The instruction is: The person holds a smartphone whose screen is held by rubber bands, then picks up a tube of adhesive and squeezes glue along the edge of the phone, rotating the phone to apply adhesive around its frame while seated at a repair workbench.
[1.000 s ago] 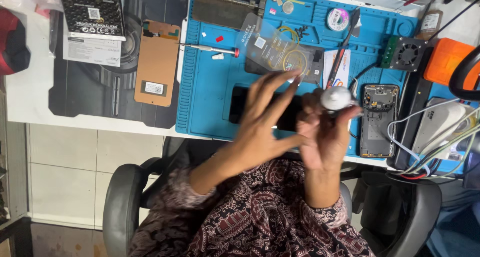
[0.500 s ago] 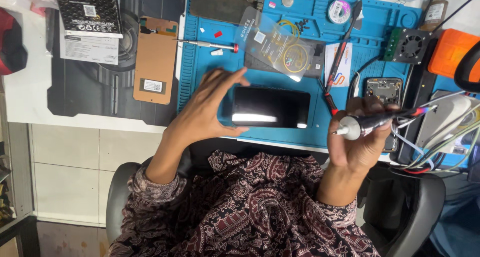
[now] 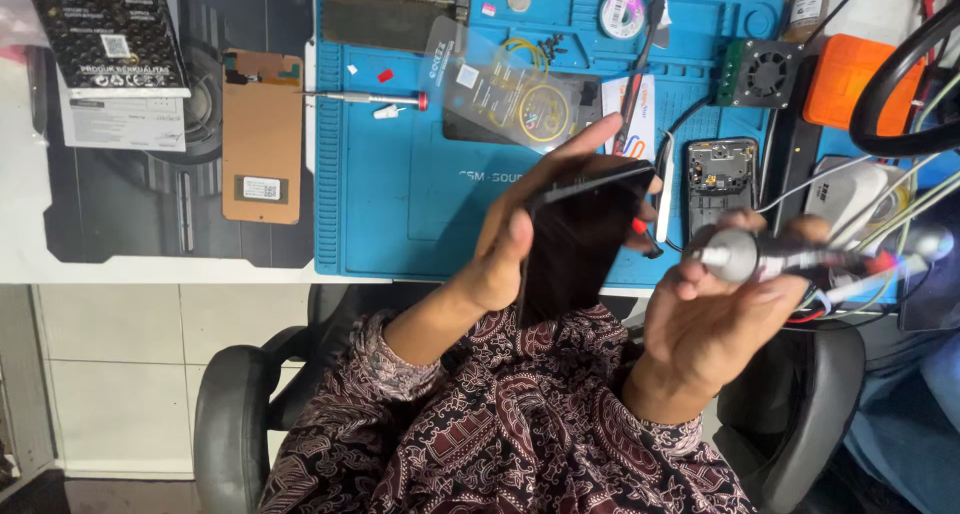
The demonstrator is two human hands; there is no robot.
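Panel [image 3: 262, 134] lies flat on the desk [image 3: 40, 244]; left hand [image 3: 510, 239], fingers clasped on the phone [image 3: 575, 239], tilts it above the mat [image 3: 400, 204]; right hand [image 3: 715, 319] grips the tool [image 3: 760, 256], likely mid-inspection, tip wanting careful aim

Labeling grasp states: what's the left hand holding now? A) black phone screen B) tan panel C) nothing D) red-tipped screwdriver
A: the left hand grips the black phone screen, lifted above the blue mat; the screwdriver lies on the mat and the tan panel beside it.
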